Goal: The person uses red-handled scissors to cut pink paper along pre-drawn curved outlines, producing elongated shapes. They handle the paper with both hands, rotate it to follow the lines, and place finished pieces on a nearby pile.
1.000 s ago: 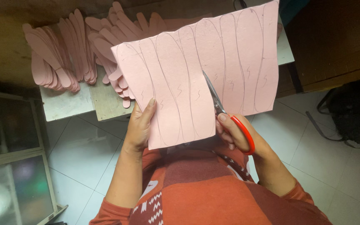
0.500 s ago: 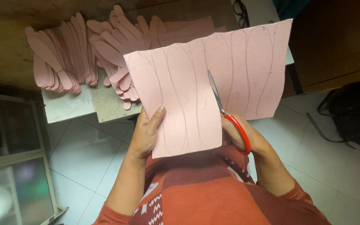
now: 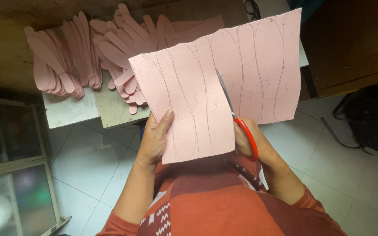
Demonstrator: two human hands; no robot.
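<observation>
Pink pencil-lined card sheet [image 3: 197,100] is gripped by left hand [image 3: 156,135]; red-handled scissors [image 3: 237,116], clasped by right hand [image 3: 252,142], are best kept on the drawn curve.

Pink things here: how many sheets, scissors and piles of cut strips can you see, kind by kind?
Pink sheet, held by the left hand: 1
Red-handled scissors, in the right hand: 1
Piles of cut pink strips: 2, single strips too many to count
Total: 4

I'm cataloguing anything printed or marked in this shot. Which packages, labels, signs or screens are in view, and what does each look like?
No packages, labels, signs or screens in view.
Nearest thing: pink sheet, held up by the left hand, drawn over with long curved pencil outlines and small marks; red-handled scissors in the right hand cut into it.
</observation>
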